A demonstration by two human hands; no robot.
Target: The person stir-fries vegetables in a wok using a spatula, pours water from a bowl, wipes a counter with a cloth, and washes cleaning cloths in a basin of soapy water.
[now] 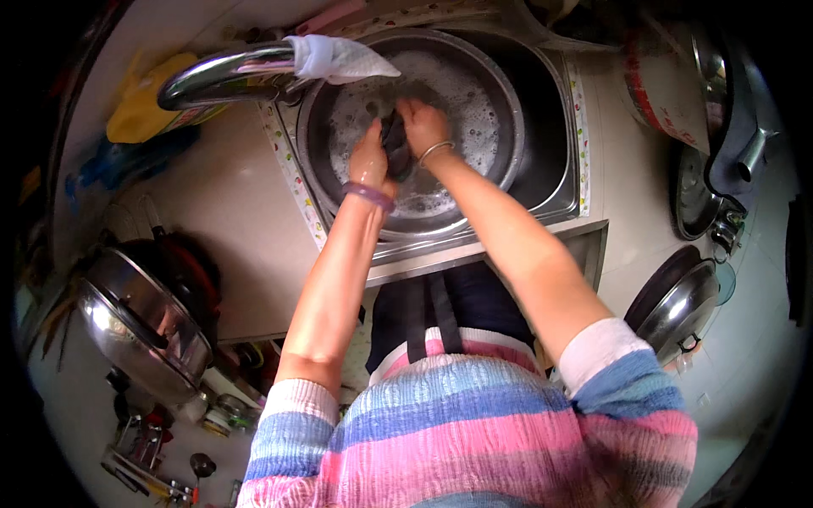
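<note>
A large round metal basin [511,136] sits in the sink [551,120], holding soapy water [483,127] with foam and bubbles. Over the water, my left hand [369,155] grips the left side of a dark wet cloth [397,149]. My right hand [425,127] holds the same cloth from the right, its fingers towards the far side. The cloth hangs between both hands, and its lower end is hard to make out against the water. A purple bangle is on my left wrist and a thin metal bangle on my right.
A curved chrome faucet [222,70] with a white cloth [336,58] tied on its spout reaches over the basin. A yellow package [149,101] lies left of it. Lidded metal pans [146,317] stand at the lower left. More pans and lids [679,305] are at the right.
</note>
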